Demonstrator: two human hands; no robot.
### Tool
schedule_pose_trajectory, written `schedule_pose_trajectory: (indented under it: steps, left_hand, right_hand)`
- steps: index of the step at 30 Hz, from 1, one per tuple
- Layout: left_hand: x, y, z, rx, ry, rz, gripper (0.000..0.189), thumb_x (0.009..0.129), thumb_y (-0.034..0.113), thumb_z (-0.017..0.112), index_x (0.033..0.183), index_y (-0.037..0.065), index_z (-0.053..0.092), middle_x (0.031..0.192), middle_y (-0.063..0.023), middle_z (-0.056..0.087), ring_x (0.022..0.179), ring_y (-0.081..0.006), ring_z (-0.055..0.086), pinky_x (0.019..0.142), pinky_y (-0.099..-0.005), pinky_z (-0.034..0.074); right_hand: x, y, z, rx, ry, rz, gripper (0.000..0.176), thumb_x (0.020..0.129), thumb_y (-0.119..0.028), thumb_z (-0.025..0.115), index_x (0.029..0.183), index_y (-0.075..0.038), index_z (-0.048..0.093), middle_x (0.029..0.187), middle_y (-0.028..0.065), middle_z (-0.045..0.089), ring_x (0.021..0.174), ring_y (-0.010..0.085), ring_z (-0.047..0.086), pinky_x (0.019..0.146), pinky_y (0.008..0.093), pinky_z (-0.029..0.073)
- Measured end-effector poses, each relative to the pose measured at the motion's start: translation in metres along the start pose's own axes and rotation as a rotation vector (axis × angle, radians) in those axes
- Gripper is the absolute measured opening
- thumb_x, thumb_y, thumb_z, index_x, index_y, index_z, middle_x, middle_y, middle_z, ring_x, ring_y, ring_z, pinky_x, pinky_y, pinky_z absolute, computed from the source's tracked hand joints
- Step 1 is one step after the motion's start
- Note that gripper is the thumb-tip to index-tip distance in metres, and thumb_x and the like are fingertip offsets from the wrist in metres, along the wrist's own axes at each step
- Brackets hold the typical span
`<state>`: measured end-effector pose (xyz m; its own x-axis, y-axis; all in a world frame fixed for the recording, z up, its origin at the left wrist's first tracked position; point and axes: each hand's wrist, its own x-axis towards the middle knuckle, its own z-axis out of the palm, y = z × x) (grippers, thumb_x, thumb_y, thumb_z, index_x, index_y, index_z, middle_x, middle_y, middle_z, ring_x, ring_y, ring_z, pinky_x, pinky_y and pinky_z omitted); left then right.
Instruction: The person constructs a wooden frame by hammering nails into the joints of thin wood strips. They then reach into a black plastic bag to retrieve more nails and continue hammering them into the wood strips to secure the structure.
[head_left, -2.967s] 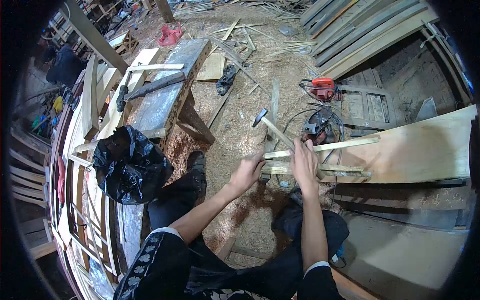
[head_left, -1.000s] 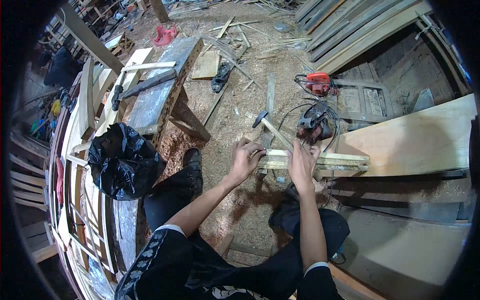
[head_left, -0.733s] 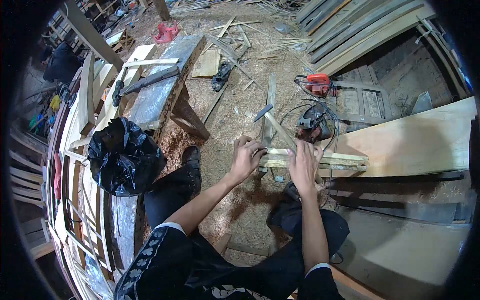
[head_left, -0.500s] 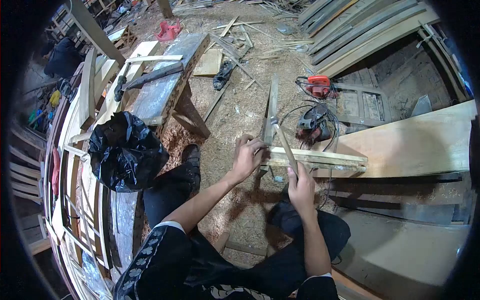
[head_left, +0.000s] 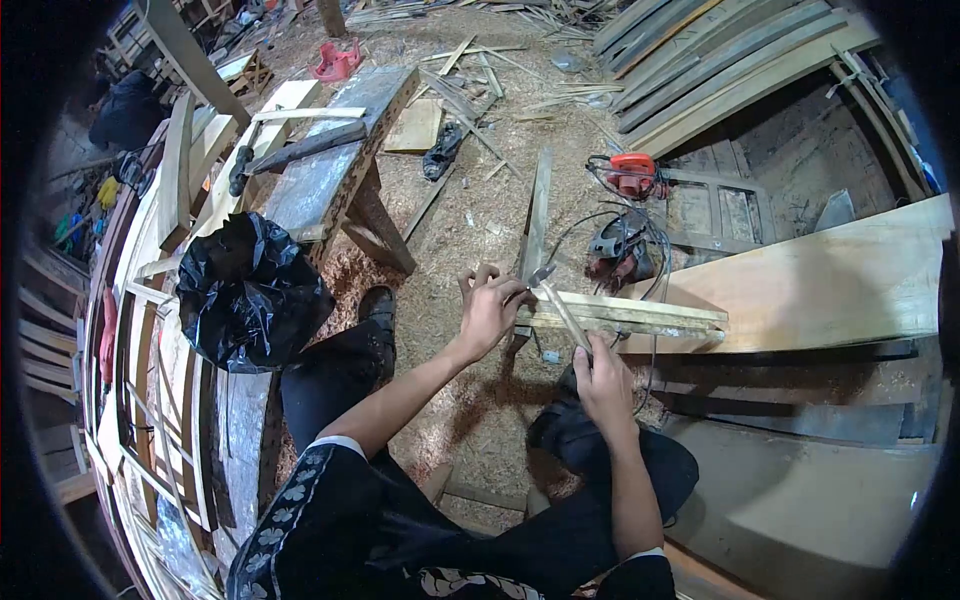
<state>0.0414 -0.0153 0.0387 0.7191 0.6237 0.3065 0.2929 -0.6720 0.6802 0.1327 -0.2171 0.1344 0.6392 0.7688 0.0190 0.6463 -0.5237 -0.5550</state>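
My right hand (head_left: 604, 385) is wrapped round the wooden handle of a hammer (head_left: 566, 318). The hammer's small metal head is beside the fingertips of my left hand (head_left: 490, 312), over the near-left end of some pale wooden strips (head_left: 640, 308). My left fingers are bent and pressed together at that end; whatever they pinch is too small or hidden to make out. The strips lie side by side, with their right end against a wide pale board (head_left: 820, 280). A narrow upright-looking batten (head_left: 538, 210) extends away from the strips' left end.
A red power tool (head_left: 634, 175) and a dark power tool (head_left: 620, 240) with loose cables lie beyond the strips. To the left stand a bench (head_left: 345, 130) and a black plastic bag (head_left: 250, 300). Stacked planks (head_left: 730, 60) are at upper right; sawdust covers the floor. A person (head_left: 128, 108) is at far left.
The hammer head has come down from above the strips to beside my left fingertips. My left hand stays at the strips' end, with its fingers slightly shifted.
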Motion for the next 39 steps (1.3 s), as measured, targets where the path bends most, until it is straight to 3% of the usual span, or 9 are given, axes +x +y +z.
schedule_pose_trajectory:
  steps: [2,4,13,20,22,26,28,31,39]
  left_hand:
    - [0.0,-0.003,0.003,0.029,0.024,0.032,0.013,0.084,0.019,0.074,0.096,0.014,0.077,0.099,0.0031,0.074,0.105,-0.0215,0.057,0.1,-0.0413,0.028]
    - [0.0,-0.003,0.002,0.061,0.052,0.054,0.013,0.084,0.019,0.074,0.096,0.014,0.077,0.098,0.0034,0.074,0.105,-0.0213,0.057,0.099,-0.042,0.028]
    - [-0.001,-0.004,0.002,0.052,0.033,0.067,0.011,0.083,0.018,0.074,0.093,0.014,0.075,0.097,0.0027,0.073,0.106,-0.0218,0.057,0.1,-0.0425,0.026]
    - [0.0,-0.005,0.003,0.052,0.044,0.068,0.012,0.083,0.02,0.075,0.093,0.014,0.076,0.099,0.0037,0.073,0.107,-0.0203,0.057,0.101,-0.0425,0.025]
    - [-0.002,-0.003,0.003,0.046,0.024,0.067,0.012,0.084,0.02,0.075,0.094,0.014,0.076,0.1,0.0037,0.074,0.107,-0.0201,0.057,0.102,-0.0426,0.025]
    - [0.001,-0.003,0.002,0.038,0.041,0.082,0.013,0.083,0.019,0.075,0.095,0.013,0.076,0.1,0.0033,0.074,0.107,-0.0199,0.058,0.102,-0.0419,0.026]
    - [-0.003,-0.003,0.002,0.021,0.033,0.074,0.014,0.082,0.018,0.075,0.095,0.013,0.076,0.1,0.0034,0.074,0.107,-0.0198,0.058,0.102,-0.0416,0.026]
    - [-0.002,-0.004,0.003,0.031,0.054,0.09,0.014,0.081,0.016,0.075,0.095,0.013,0.076,0.1,0.0034,0.074,0.106,-0.0195,0.058,0.102,-0.0418,0.026]
    - [-0.003,-0.007,0.003,0.027,0.023,0.089,0.017,0.08,0.015,0.076,0.097,0.014,0.076,0.103,0.0048,0.074,0.105,-0.0198,0.058,0.1,-0.0418,0.027]
  right_hand:
    - [0.002,-0.002,-0.001,-0.018,-0.02,0.006,0.036,0.102,-0.027,0.051,0.125,0.0,0.059,0.103,0.0254,0.068,0.089,0.0465,0.065,0.075,0.0516,0.051]
    - [0.001,-0.002,0.004,0.021,0.146,-0.096,0.036,0.101,-0.027,0.052,0.124,0.0,0.061,0.104,0.0236,0.069,0.09,0.0443,0.066,0.075,0.0494,0.053]
    - [-0.002,0.0,0.005,-0.053,0.176,-0.178,0.036,0.098,-0.024,0.056,0.126,-0.003,0.064,0.098,0.0216,0.071,0.079,0.038,0.07,0.067,0.0466,0.055]
    - [-0.002,-0.005,0.002,-0.061,0.179,-0.17,0.035,0.097,-0.021,0.059,0.126,-0.005,0.064,0.097,0.0216,0.07,0.078,0.0385,0.069,0.066,0.0458,0.055]
    - [-0.003,-0.012,-0.001,-0.026,0.113,-0.063,0.033,0.096,-0.018,0.059,0.122,0.0,0.066,0.104,0.0242,0.071,0.094,0.0408,0.069,0.082,0.0455,0.054]
    - [0.0,-0.007,0.0,-0.072,0.034,-0.021,0.032,0.096,-0.018,0.06,0.122,0.0,0.067,0.104,0.0241,0.071,0.092,0.0406,0.069,0.082,0.045,0.054]
    - [-0.003,-0.002,0.008,-0.029,0.262,-0.181,0.033,0.097,-0.022,0.059,0.123,-0.004,0.067,0.092,0.0219,0.07,0.075,0.0394,0.068,0.066,0.0466,0.054]
    - [-0.001,0.002,0.008,-0.12,0.147,-0.143,0.033,0.096,-0.022,0.06,0.123,-0.004,0.066,0.09,0.0218,0.07,0.073,0.0391,0.068,0.064,0.0466,0.054]
    - [-0.005,0.002,0.011,-0.1,0.211,-0.173,0.033,0.096,-0.021,0.06,0.124,-0.005,0.066,0.094,0.0206,0.07,0.071,0.0385,0.068,0.061,0.0451,0.055]
